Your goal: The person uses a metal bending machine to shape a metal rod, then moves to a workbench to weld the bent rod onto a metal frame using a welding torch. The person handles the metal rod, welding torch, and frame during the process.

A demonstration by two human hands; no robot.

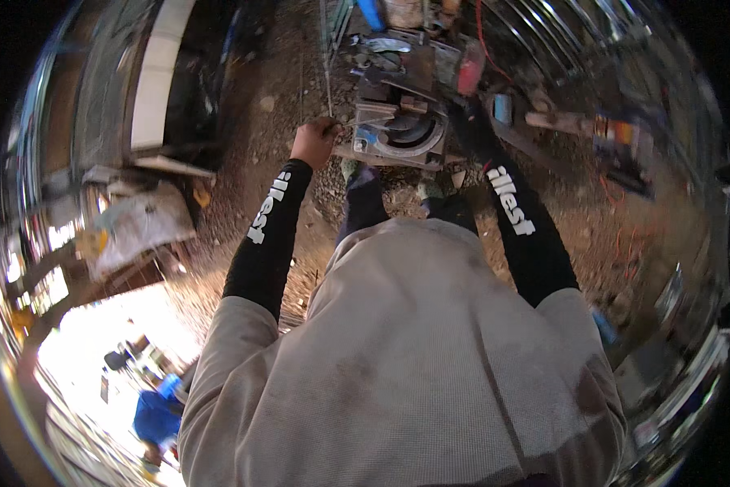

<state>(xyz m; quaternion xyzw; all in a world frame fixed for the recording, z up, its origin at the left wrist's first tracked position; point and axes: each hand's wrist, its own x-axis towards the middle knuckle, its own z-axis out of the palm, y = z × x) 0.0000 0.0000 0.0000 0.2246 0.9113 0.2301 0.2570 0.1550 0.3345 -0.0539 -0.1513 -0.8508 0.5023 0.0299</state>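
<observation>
In front of me at ground level stands a bench cut-off saw (411,140) with a grey base and a curved, dark guard. My left hand (314,143) is at its left side, with fingers pinched together. A thin metal rod (327,73) runs from the far side to those fingers, which seem closed on it. My right hand (472,122) is at the saw's right side, close to a red part (469,71). It lies in dark shadow, and its fingers cannot be made out. Both forearms wear black sleeves with white lettering.
Metal pieces (385,45) lie beyond the saw. To the right are a small blue cylinder (503,109), a power tool (622,142) and an orange cord (620,243). A pale sack (142,231) lies at left. Metal bars (555,32) are stacked at the far right.
</observation>
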